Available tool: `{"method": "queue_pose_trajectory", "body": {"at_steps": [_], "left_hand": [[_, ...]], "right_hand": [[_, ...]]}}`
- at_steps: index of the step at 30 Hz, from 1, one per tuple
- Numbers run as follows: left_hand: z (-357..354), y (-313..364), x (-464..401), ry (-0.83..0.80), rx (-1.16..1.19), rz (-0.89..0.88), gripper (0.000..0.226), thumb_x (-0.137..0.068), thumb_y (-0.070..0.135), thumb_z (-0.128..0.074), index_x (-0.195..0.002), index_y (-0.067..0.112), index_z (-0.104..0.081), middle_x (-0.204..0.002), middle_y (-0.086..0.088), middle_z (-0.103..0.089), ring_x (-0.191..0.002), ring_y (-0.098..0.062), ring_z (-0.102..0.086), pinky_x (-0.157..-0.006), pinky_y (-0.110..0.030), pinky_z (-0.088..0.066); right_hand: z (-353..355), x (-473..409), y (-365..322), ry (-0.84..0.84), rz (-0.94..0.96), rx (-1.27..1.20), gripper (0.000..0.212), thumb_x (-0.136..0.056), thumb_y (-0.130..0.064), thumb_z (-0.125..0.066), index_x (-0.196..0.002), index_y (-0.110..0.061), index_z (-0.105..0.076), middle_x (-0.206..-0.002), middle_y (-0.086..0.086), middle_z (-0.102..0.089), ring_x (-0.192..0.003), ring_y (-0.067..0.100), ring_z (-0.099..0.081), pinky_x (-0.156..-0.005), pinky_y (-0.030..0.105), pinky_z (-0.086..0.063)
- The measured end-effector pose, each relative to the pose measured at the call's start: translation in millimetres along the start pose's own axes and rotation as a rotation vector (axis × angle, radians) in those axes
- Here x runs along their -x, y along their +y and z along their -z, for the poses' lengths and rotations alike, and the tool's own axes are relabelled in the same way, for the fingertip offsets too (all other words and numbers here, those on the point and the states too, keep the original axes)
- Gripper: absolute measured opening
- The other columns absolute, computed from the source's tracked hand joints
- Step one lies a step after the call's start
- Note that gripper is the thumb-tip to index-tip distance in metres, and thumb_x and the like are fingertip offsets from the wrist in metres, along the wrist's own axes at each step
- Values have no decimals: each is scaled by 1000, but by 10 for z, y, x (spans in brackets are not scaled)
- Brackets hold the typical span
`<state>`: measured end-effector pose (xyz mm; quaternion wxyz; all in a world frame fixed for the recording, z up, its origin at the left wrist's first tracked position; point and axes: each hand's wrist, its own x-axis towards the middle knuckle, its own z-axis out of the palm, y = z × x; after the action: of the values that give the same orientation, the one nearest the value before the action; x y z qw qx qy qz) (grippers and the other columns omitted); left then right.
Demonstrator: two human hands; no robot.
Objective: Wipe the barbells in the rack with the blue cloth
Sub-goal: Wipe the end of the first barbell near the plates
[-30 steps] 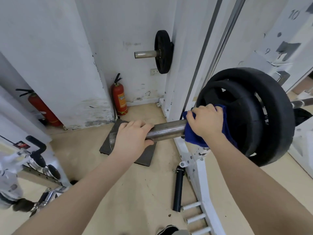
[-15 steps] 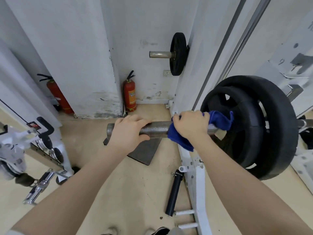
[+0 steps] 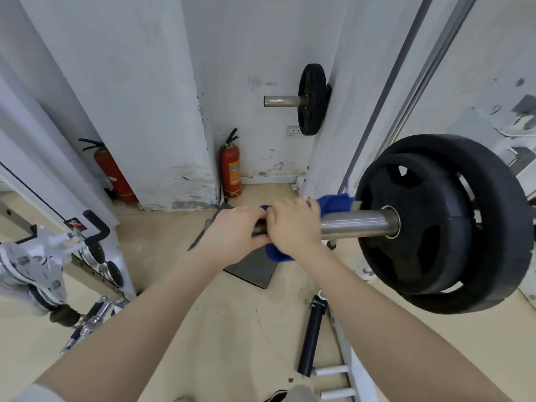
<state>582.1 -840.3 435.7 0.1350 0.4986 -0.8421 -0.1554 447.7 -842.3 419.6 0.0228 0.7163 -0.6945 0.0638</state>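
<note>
A steel barbell sleeve [image 3: 356, 224] sticks out to the left from two black weight plates [image 3: 429, 224] at the right. My left hand [image 3: 235, 233] grips the sleeve's outer end. My right hand [image 3: 293, 227] sits right against it, closed around the blue cloth [image 3: 333, 203], which is wrapped round the sleeve. Cloth shows above and below my right hand. A second barbell end [image 3: 282, 101] with one black plate [image 3: 311, 103] hangs higher up by the back wall.
White rack uprights [image 3: 327, 111] and a slanted chrome guide rod [image 3: 429, 71] rise behind the bar. Two red fire extinguishers [image 3: 230, 166] stand at the wall. A grey mat [image 3: 255, 268] and a black tube [image 3: 311, 340] lie on the floor; cable-machine parts [image 3: 58, 256] are left.
My right hand slid the blue cloth outward along the sleeve, away from the plates, until it met my left hand. The bare sleeve next to the plates now shows. The view shifted.
</note>
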Motion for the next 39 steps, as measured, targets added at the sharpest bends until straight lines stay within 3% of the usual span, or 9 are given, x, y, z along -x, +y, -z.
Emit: {"method": "queue_pose_trajectory", "body": {"at_steps": [4,9,16,19,22,26,28,33,39], "left_hand": [[238,-388,148,30,195,8,33,-86,20,-63,-119,19,-60,-114,11,-57,-107,-7,-50,-92,-19,-34],[92,-748,235,-116,499,332,39,-81,38,-65,-117,26,-56,-115,7,-63,-103,-13,-60,-86,-28,-47],[126,-939,265,-201,1025,382,43,-69,22,-68,-109,27,-53,-98,5,-70,-92,-12,-65,-88,-31,-47],[169,-1012,288,-248,975,420,42,-82,20,-69,-119,21,-49,-102,4,-65,-93,-11,-63,-82,-25,-47],[221,-1037,287,-268,724,447,25,-83,36,-65,-104,22,-60,-96,5,-67,-91,-12,-63,-74,-23,-47],[249,-1029,297,-296,763,384,2,-86,26,-63,-84,27,-64,-82,9,-68,-82,-12,-63,-70,-21,-46],[291,-1024,306,-320,771,332,10,-85,17,-64,-85,28,-64,-85,9,-68,-80,-7,-63,-68,-16,-46],[420,-1172,359,-273,783,394,6,-87,24,-60,-92,22,-58,-98,4,-70,-91,-13,-65,-82,-26,-48],[503,-1347,437,-66,857,437,11,-90,14,-54,-99,18,-59,-93,3,-68,-85,-14,-63,-76,-24,-48]], "right_hand": [[52,-32,128,-49,107,-115,37,-98,-31,-24,-98,-19,-59,-98,1,-64,-89,22,-52,-84,38,-33],[20,-182,212,-81,-216,17,44,-92,-34,-25,-70,-15,-58,-70,5,-58,-75,25,-57,-77,37,-33],[-39,-65,-775,35,136,-81,38,-97,-37,-27,-99,-21,-62,-97,-1,-67,-93,22,-59,-88,39,-34],[12,-154,-505,-146,84,-146,37,-96,-35,-27,-88,-22,-60,-81,-1,-62,-85,24,-59,-77,35,-38],[-19,-214,-565,-111,-86,-51,39,-92,-35,-27,-63,-21,-47,-61,-2,-49,-70,23,-54,-79,37,-39],[-65,-134,-961,61,104,-53,37,-95,-38,-29,-83,-20,-59,-80,0,-62,-81,22,-58,-75,35,-34],[-13,-144,-803,-10,212,-121,34,-96,-39,-32,-89,-20,-59,-90,0,-65,-86,22,-58,-70,33,-36],[26,-253,-528,-213,-159,-70,37,-93,-36,-28,-77,-17,-56,-79,5,-58,-74,25,-52,-64,30,-35],[-9,-96,-1140,29,91,-11,31,-97,-32,-30,-93,-17,-57,-92,4,-65,-84,26,-58,-75,36,-36]]}}
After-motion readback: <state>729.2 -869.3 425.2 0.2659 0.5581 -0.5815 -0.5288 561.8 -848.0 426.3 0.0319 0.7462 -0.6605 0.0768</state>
